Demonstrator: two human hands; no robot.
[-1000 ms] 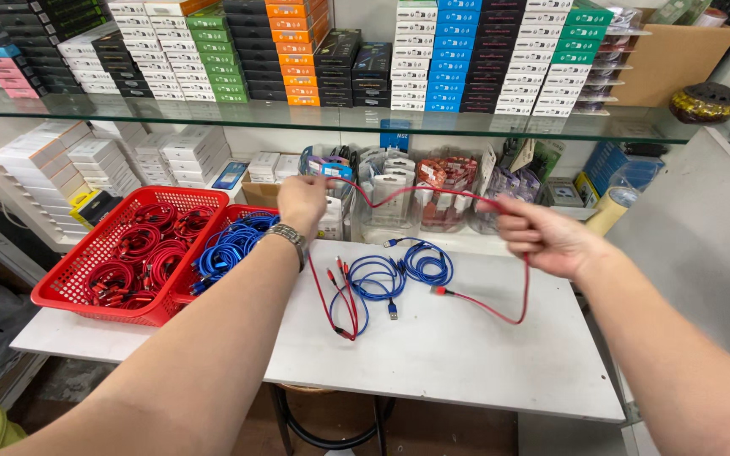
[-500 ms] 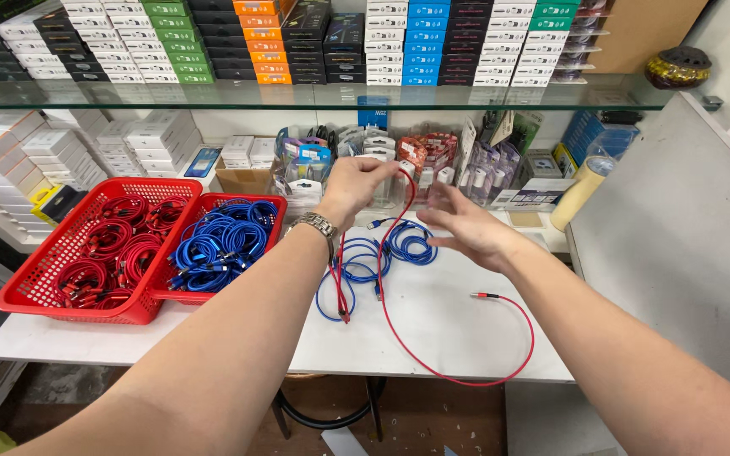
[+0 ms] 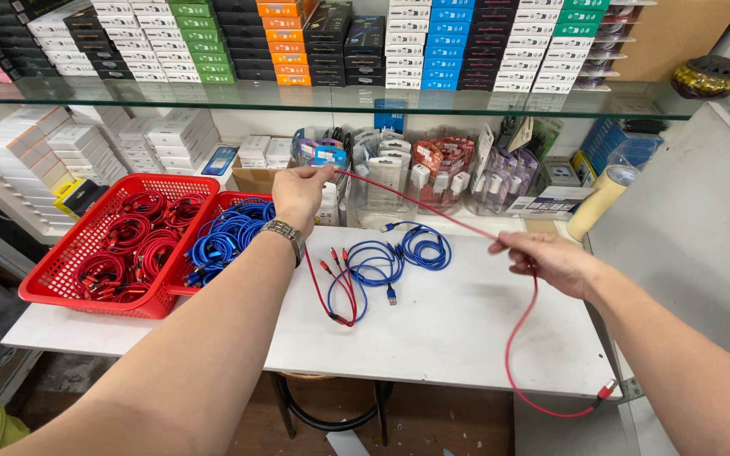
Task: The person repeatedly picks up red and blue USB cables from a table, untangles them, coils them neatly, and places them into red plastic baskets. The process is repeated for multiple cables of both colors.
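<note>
Both hands, left (image 3: 299, 192) and right (image 3: 542, 257), now farther apart, grasp the red cable (image 3: 433, 211)

Head view, down over table (image 3: 466, 338)

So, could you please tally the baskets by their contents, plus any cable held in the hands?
Red plastic basket of red cables: 1
Red plastic basket of blue cables: 1
Long red cable held between left hand and right hand: 1
Total: 3
</note>
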